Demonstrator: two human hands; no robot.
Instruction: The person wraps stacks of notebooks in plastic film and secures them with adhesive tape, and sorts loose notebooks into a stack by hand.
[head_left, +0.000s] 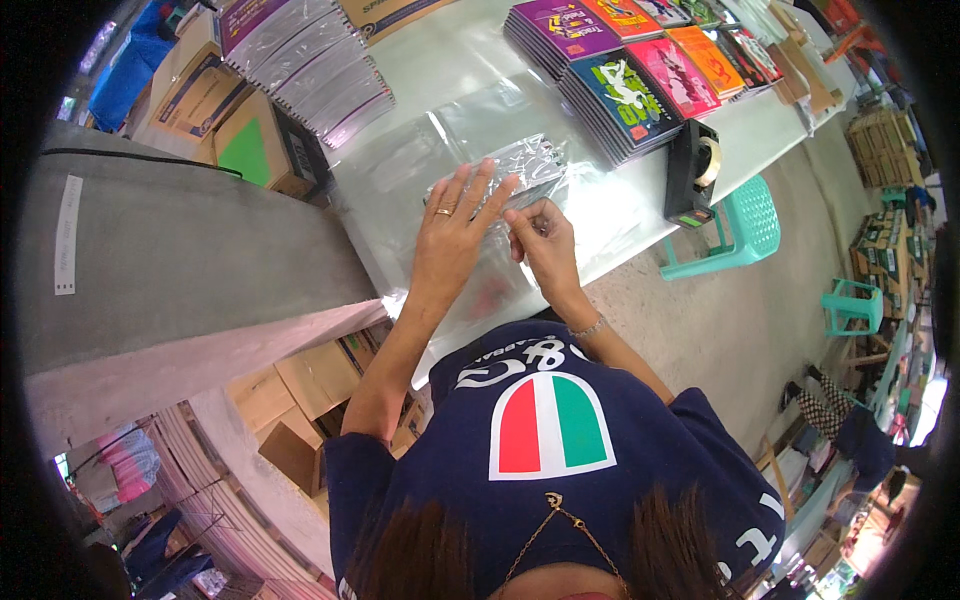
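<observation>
Well to the left of a flat, oblong packet in crinkled clear plastic is a smooth, dull grey ledge with a straight edge and a thin black cord along it. Nearer the packet, but beyond it and still to its left, are a stiff brown cardboard box and a tall stack of spiral notebooks, glossy under the light, their coiled bindings making ridges along the edge. The packet lies on a pale table spread with slick, see-through film. Over the packet's left end is the left hand, fingers long and spread, a gold ring on one. Just below the packet is the right hand, fingers curled inward and thumb close to the forefinger; I cannot tell whether they pinch the film. A metal band circles that wrist. Glare blurs the packet's black, white and silvery surface. To the right of the packet and beyond it, square-cornered notebooks with bright, shiny covers rise in neat piles. Further right sit a chunky black tape dispenser with a pale round roll and, lower down beside the table, a mint-green plastic stool with a perforated seat.
</observation>
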